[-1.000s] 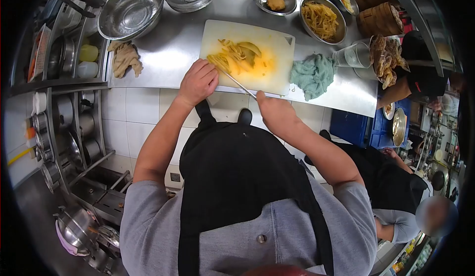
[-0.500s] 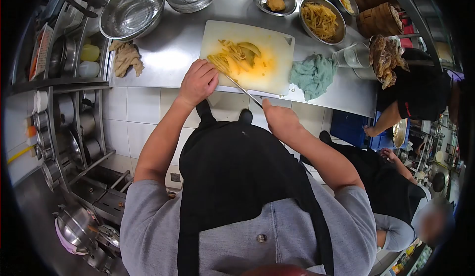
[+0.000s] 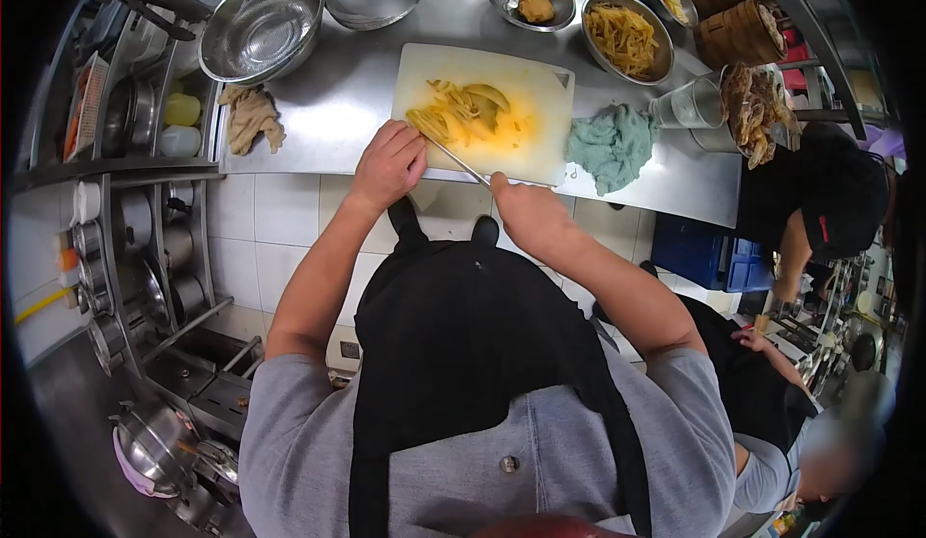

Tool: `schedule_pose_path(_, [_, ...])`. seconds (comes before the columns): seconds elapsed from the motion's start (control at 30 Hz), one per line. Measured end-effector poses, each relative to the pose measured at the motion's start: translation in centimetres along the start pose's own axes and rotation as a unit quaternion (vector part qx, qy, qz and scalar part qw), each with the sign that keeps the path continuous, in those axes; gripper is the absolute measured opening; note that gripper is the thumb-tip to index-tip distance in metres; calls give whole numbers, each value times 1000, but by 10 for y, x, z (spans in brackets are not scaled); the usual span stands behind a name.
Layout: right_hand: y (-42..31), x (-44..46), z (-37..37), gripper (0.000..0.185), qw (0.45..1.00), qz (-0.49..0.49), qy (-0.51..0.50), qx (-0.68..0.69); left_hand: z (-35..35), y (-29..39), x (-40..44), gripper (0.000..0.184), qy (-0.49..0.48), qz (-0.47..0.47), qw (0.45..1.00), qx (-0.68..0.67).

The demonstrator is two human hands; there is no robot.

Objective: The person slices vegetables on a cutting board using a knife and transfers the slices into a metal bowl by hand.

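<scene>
My left hand (image 3: 389, 164), fingers curled and pressed together, holds down yellow vegetable strips (image 3: 424, 123) at the front left of a white cutting board (image 3: 545, 147). In my right hand (image 3: 529, 214) is the handle of a knife (image 3: 461, 165). Its blade slants across the board's front edge, the tip end close to my left fingers and the strips. Further back on the board lie loose cut strips (image 3: 453, 102) and a larger curved yellow-green piece (image 3: 490, 95). The knife handle is mostly hidden by my right fingers.
A green cloth (image 3: 610, 147) lies right of the board, a beige cloth (image 3: 251, 119) left. Metal bowls stand behind, one full of yellow strips (image 3: 622, 41). Clear containers (image 3: 687, 106) and bamboo steamers (image 3: 738, 41) are at right. Two co-workers stand nearby on the right.
My right hand has pushed the knife forward and left. My left hand stays on the strips. At the back, a nested bowl stack now shows as one plain bowl. Both co-workers have shifted.
</scene>
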State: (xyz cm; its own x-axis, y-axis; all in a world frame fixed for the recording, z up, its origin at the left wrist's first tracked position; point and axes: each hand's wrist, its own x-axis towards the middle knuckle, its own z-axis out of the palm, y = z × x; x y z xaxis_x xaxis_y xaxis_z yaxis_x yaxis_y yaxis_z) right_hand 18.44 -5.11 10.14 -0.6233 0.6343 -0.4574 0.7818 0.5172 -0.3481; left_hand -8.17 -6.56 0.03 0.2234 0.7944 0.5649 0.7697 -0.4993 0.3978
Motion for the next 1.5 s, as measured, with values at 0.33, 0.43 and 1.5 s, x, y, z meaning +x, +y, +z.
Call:
schedule_pose_path(0.33, [16, -10, 23, 25, 1000, 13, 7, 21, -3, 4, 6, 17, 4, -19, 1000, -14])
schedule_pose_path(0.43, [20, -16, 19, 23, 1000, 15, 19, 13, -8, 12, 34, 17, 19, -83, 995, -44])
schedule_pose_path(1.5, [6, 5, 32, 24, 989, 9, 86, 122, 33, -12, 172, 23, -448, 48, 892, -31])
